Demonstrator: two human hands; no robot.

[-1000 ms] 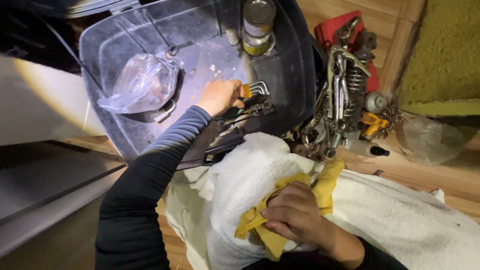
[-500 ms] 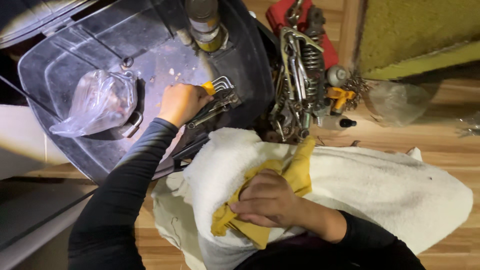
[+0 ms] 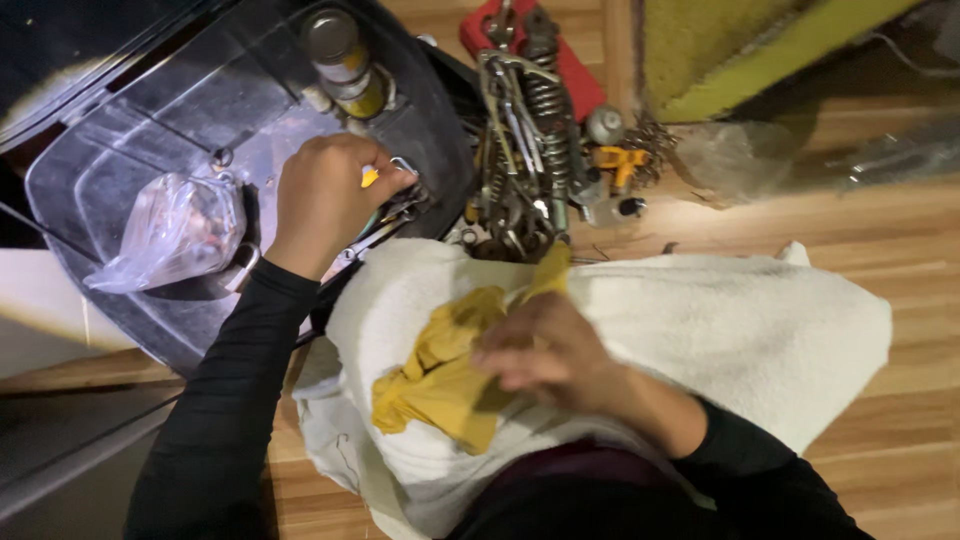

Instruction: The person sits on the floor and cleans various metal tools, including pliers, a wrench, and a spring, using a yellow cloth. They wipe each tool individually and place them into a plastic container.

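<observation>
My left hand [image 3: 325,197] reaches into a black plastic bin [image 3: 120,160] and is closed around a set of metal hex keys with an orange holder [image 3: 372,177], near the bin's right wall. My right hand [image 3: 545,352] rests on a crumpled yellow cloth [image 3: 430,375], its fingers curled over the fabric. The yellow cloth lies on a white towel [image 3: 720,320] spread over my lap.
Inside the bin sit a clear plastic bag [image 3: 170,230], a padlock [image 3: 240,268] and a metal can [image 3: 342,52]. A heap of wrenches, springs and other metal tools [image 3: 530,150] lies on the wooden floor [image 3: 900,230] beside a red case [image 3: 578,80]. A yellow-green mat [image 3: 730,40] lies far right.
The view has shifted, so everything sits further left. My left hand has drawn the hex keys nearer the bin's edge. My right hand has slid right, leaving more yellow cloth uncovered.
</observation>
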